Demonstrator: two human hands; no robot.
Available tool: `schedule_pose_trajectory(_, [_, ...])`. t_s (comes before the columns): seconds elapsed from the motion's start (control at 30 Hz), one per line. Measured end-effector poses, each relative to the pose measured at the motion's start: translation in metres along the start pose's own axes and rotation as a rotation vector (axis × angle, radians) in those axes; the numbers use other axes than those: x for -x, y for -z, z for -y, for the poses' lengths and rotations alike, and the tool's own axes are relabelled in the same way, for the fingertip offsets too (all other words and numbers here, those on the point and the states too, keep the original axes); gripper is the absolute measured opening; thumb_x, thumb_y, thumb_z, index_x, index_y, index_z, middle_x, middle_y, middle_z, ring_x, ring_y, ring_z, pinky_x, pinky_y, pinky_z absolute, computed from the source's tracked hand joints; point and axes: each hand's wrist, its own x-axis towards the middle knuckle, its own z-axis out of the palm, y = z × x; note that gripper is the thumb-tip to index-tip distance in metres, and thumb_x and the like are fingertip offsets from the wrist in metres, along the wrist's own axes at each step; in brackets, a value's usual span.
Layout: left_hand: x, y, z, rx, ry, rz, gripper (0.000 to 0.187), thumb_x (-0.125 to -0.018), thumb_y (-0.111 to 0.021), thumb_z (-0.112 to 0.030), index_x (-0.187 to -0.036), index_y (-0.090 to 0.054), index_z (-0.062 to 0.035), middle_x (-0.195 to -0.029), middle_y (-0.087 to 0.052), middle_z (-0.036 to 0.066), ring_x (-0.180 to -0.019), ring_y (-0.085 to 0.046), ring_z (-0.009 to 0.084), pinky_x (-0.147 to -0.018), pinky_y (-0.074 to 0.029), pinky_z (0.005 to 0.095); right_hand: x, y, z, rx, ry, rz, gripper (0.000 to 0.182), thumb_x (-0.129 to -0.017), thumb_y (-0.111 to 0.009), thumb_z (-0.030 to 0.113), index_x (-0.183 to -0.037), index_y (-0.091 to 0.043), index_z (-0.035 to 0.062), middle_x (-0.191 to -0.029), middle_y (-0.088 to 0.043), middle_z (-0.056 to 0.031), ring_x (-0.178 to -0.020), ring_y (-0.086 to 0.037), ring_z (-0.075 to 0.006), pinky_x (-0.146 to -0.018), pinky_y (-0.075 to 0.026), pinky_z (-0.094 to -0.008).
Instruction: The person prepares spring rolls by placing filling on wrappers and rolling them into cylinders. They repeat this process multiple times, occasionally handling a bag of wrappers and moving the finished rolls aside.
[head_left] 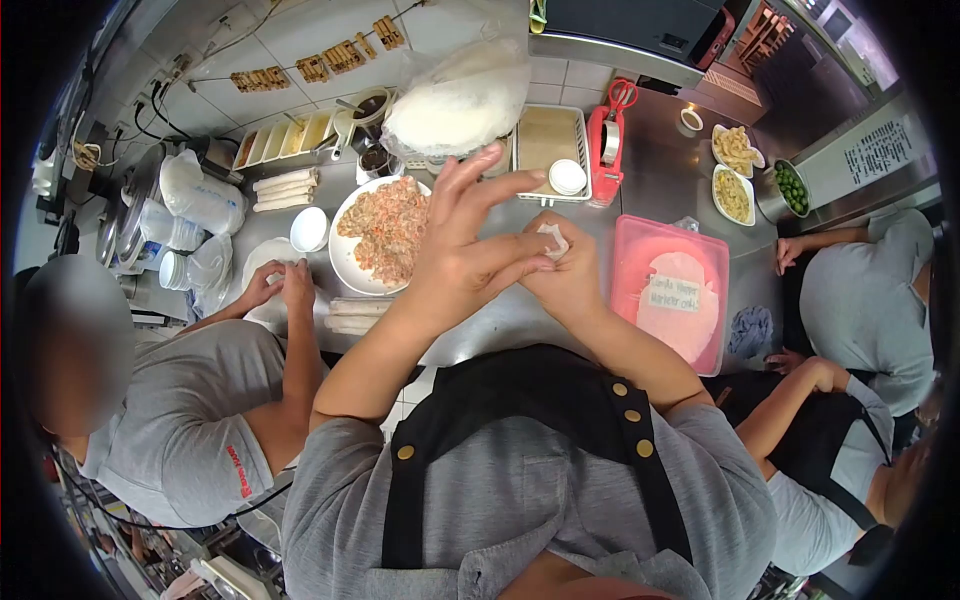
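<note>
My right hand (570, 285) is curled around a small white wrapper (553, 238) and holds it above the steel counter (500, 320). My left hand (462, 240) meets it from the left. Its thumb and forefinger pinch the wrapper's edge while the other fingers fan out upward. Just left of my hands, a white plate (345, 262) is heaped with pinkish chopped filling (385, 230). A plastic bag holding a stack of round white wrappers (455, 100) lies behind the plate.
A pink lidded box (672, 290) is on the right and a red tape dispenser (607, 140) behind it. A co-worker's hands (280, 285) at left press a wrapper beside finished rolls (350, 315). Another person's arm (820, 240) reaches in at right, near food bowls (735, 150).
</note>
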Motion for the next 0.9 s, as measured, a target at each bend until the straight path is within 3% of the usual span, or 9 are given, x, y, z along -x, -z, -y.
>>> schedule_pose_trajectory(0.07, [0.000, 0.000, 0.000, -0.017, -0.012, 0.074, 0.018, -0.073, -0.085, -0.025, -0.090, -0.081, -0.0233, -0.141, -0.061, 0.002, -0.144, -0.042, 0.0352, -0.118, -0.031, 0.0626, 0.001, 0.002, -0.001, 0.013, -0.020, 0.011, 0.019, -0.078, -0.076, -0.002, -0.085, -0.059, 0.0046, -0.078, -0.061, 0.0002, -0.076, -0.055, -0.0070, -0.067, -0.048, -0.0272])
schedule_pose_trajectory(0.13, [-0.002, -0.001, 0.000, -0.126, -0.128, 0.076, 0.012, -0.076, -0.080, -0.022, -0.087, -0.077, -0.0200, -0.141, -0.061, -0.001, -0.144, -0.043, 0.0326, -0.117, -0.030, 0.0664, 0.001, 0.004, 0.005, 0.064, -0.177, 0.036, 0.019, -0.078, -0.077, -0.001, -0.085, -0.060, 0.0041, -0.078, -0.062, -0.0001, -0.076, -0.056, -0.0074, -0.067, -0.048, -0.0273])
schedule_pose_trajectory(0.27, [-0.002, -0.001, 0.000, -0.285, -0.212, 0.124, 0.016, -0.074, -0.085, -0.021, -0.087, -0.076, -0.0172, -0.134, -0.062, 0.004, -0.146, -0.037, 0.0363, -0.119, -0.032, 0.0652, -0.001, 0.003, -0.005, 0.071, -0.130, 0.053, 0.021, -0.079, -0.076, 0.000, -0.091, -0.060, 0.0038, -0.082, -0.063, -0.0019, -0.079, -0.057, -0.0084, -0.069, -0.048, -0.0279])
schedule_pose_trajectory(0.33, [-0.005, -0.001, -0.002, -0.211, -0.101, 0.121, 0.014, -0.076, -0.079, -0.019, -0.083, -0.067, -0.0156, -0.137, -0.058, 0.002, -0.145, -0.039, 0.0348, -0.115, -0.030, 0.0692, -0.004, -0.005, -0.007, -0.001, 0.012, -0.138, 0.026, -0.080, -0.077, 0.001, -0.098, -0.059, 0.0038, -0.086, -0.063, -0.0037, -0.083, -0.058, -0.0095, -0.072, -0.049, -0.0287])
schedule_pose_trajectory(0.47, [-0.007, -0.003, -0.002, -0.222, -0.012, 0.121, 0.018, -0.075, -0.082, -0.021, -0.084, -0.068, -0.0145, -0.139, -0.055, 0.005, -0.145, -0.036, 0.0373, -0.116, -0.030, 0.0659, 0.004, -0.009, -0.017, 0.002, -0.064, -0.125, 0.030, -0.081, -0.079, 0.002, -0.102, -0.057, 0.0034, -0.087, -0.062, -0.0035, -0.084, -0.058, -0.0116, -0.075, -0.050, -0.0295])
schedule_pose_trajectory(0.57, [-0.002, -0.009, -0.003, -0.123, 0.080, 0.150, 0.021, -0.076, -0.087, -0.022, -0.085, -0.071, -0.0124, -0.141, -0.052, 0.011, -0.147, -0.033, 0.0400, -0.118, -0.030, 0.0593, 0.008, -0.008, -0.015, 0.070, -0.077, -0.063, 0.025, -0.085, -0.080, -0.001, -0.096, -0.058, 0.0070, -0.090, -0.062, 0.0004, -0.086, -0.057, -0.0057, -0.076, -0.049, -0.0247])
schedule_pose_trajectory(0.63, [0.007, -0.011, 0.002, 0.455, 0.349, -0.044, 0.022, -0.075, -0.089, -0.020, -0.089, -0.073, -0.0125, -0.141, -0.052, 0.013, -0.148, -0.033, 0.0386, -0.120, -0.030, 0.0576, 0.007, -0.006, -0.019, -0.098, -0.124, -0.074, 0.024, -0.084, -0.079, 0.001, -0.091, -0.057, 0.0061, -0.080, -0.058, 0.0035, -0.074, -0.052, -0.0048, -0.065, -0.045, -0.0242])
schedule_pose_trajectory(0.73, [0.020, -0.009, 0.011, 0.257, 0.298, -0.047, 0.023, -0.074, -0.090, -0.018, -0.092, -0.078, -0.0128, -0.143, -0.052, 0.014, -0.150, -0.032, 0.0369, -0.121, -0.029, 0.0560, 0.004, -0.003, -0.013, -0.219, -0.073, -0.115, 0.024, -0.084, -0.079, -0.001, -0.087, -0.057, 0.0076, -0.077, -0.056, 0.0056, -0.072, -0.049, -0.0016, -0.061, -0.042, -0.0223])
schedule_pose_trajectory(0.9, [0.019, -0.004, 0.010, 0.157, 0.217, 0.002, 0.020, -0.071, -0.091, -0.024, -0.088, -0.082, -0.0199, -0.142, -0.056, 0.010, -0.144, -0.037, 0.0402, -0.120, -0.028, 0.0551, 0.007, -0.007, -0.007, -0.113, -0.106, -0.065, 0.024, -0.083, -0.079, 0.001, -0.084, -0.056, 0.0063, -0.076, -0.055, 0.0049, -0.072, -0.048, -0.0022, -0.061, -0.041, -0.0234])
